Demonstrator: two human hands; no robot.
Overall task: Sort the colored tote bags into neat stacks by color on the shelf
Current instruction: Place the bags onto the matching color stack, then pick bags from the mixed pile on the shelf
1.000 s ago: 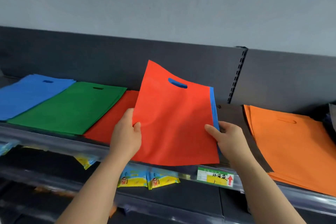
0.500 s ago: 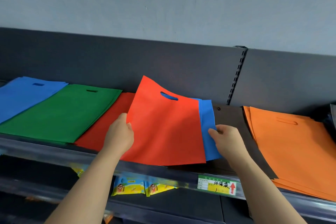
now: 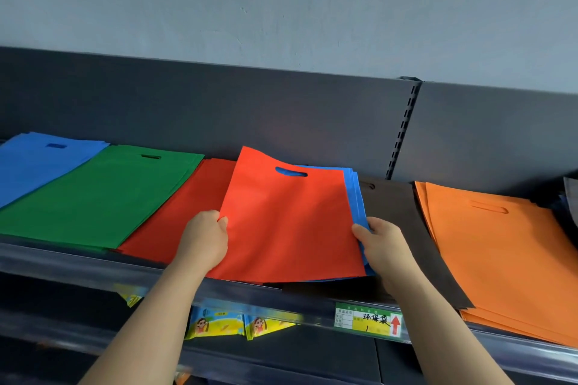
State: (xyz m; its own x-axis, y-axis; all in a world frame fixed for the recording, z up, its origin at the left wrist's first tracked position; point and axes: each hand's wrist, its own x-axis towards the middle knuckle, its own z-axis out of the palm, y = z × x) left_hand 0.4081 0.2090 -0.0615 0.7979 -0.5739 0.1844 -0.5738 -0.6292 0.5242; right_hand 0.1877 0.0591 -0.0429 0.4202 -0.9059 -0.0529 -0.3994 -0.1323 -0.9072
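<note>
A red tote bag (image 3: pixel 287 222) lies tilted over several blue bags (image 3: pixel 356 197) at the shelf's middle. My left hand (image 3: pixel 205 239) pinches the red bag's left edge. At the right edge, my right hand (image 3: pixel 380 241) grips the red and blue bags together. Under and left of them lies a red stack (image 3: pixel 181 212). A green stack (image 3: pixel 100 194) and a blue stack (image 3: pixel 34 162) lie further left. A dark brown bag (image 3: pixel 403 228) lies to the right, partly over an orange stack (image 3: pixel 506 256).
The shelf's front rail (image 3: pixel 62 262) carries a green and yellow price label (image 3: pixel 369 319). Yellow snack packets (image 3: pixel 237 323) hang on the shelf below. A dark back panel (image 3: pixel 219 109) with a slotted upright (image 3: pixel 403 131) stands behind the bags.
The red bag has come down from a raised tilt to lie nearly flat on the blue bags. Both hands lowered with it, and the blue bags are now tucked mostly beneath it.
</note>
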